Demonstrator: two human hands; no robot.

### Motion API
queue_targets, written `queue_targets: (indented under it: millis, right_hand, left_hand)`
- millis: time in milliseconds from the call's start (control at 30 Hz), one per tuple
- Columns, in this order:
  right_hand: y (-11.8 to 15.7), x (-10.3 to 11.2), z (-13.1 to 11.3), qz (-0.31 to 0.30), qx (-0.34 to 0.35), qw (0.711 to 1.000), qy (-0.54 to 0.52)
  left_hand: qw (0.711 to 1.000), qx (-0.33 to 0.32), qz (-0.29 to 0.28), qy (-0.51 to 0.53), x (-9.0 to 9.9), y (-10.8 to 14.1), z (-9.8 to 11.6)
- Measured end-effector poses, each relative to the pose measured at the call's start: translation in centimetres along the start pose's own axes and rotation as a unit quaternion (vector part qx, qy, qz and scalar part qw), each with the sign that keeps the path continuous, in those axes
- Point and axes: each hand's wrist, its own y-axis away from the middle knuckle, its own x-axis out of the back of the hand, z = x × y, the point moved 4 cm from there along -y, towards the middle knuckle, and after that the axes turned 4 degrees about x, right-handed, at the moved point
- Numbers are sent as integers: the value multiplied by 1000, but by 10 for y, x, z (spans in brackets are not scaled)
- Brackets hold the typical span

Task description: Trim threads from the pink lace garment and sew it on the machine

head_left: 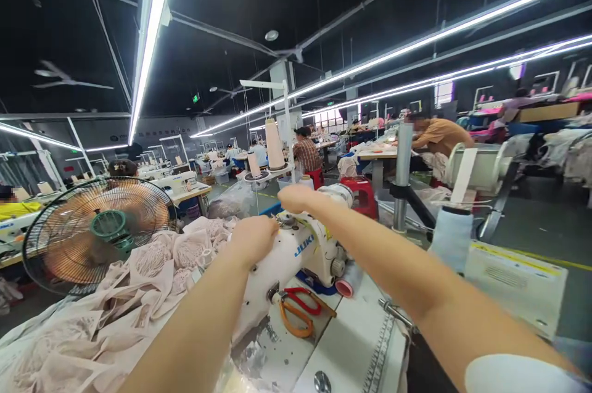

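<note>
Both my arms reach over a white JUKI sewing machine [272,273]. My left hand [254,237] is at the top of the machine head, its fingers closed in a pinch; what they hold is too small to make out. A little farther off, my right hand [296,197] is curled above the machine's top, with its fingertips hidden behind the hand. Beyond the hands, cream thread cones [274,146] stand on a white thread stand [287,115]. Scissors [298,313] with orange and red handles lie beside the machine. A pink spool [345,287] lies behind them.
Pale pink lace fabric [152,263] is heaped on the left, beside a large fan [108,229]. A measuring scale [380,350] runs along the table's right side. A metal post [403,177] and a light blue cone [451,239] stand at right. Other people work at machines beyond.
</note>
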Motion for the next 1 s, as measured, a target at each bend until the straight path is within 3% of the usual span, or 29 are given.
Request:
queue_targets:
  millis: [133, 333, 567, 767, 867, 1000]
  right_hand:
    - [11, 2, -18, 5, 50, 999, -8]
    - [8, -2, 8, -10, -12, 1000, -12]
    - [13, 0, -15, 21, 35, 999, -5]
    - [5, -5, 7, 4, -19, 1000, 2]
    - [-1, -2, -6, 15, 1, 1000, -8]
    - [12, -3, -18, 25, 38, 999, -21]
  left_hand:
    - [1000, 1, -6, -2, -1, 2, -1]
    - [1000, -11, 1, -2, 1, 1, 1]
    - [1000, 0, -9, 5, 3, 3, 1]
    - [1000, -1, -11, 4, 3, 2, 2]
    - [1000, -1, -10, -3, 1, 1, 1]
    - [1000, -8, -4, -6, 1, 1, 2]
